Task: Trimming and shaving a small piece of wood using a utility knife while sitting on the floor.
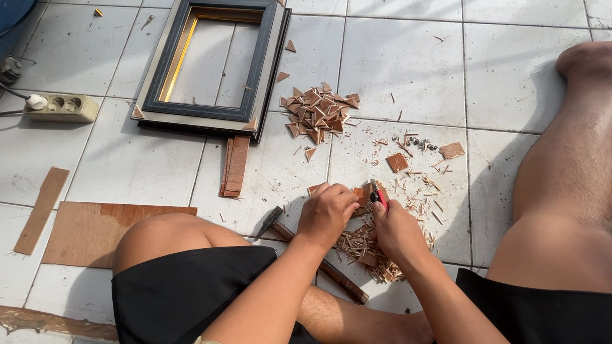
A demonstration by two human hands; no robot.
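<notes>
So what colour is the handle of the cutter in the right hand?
Red; the cutter in the right hand shows best in the head view.

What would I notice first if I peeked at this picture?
Two hands in the middle: the left hand holds a small wood piece and the right hand holds a red knife over a heap of shavings. A frame lies on the floor behind, with cut triangles piled beside it.

On the tiled floor [414, 64], the dark rectangular picture frame [213, 61] lies far left, the heap of brown triangular wood chips [319, 112] to its right, the wooden-handled hammer [314, 259] near, and the white power strip [63, 107] farthest left.
</notes>
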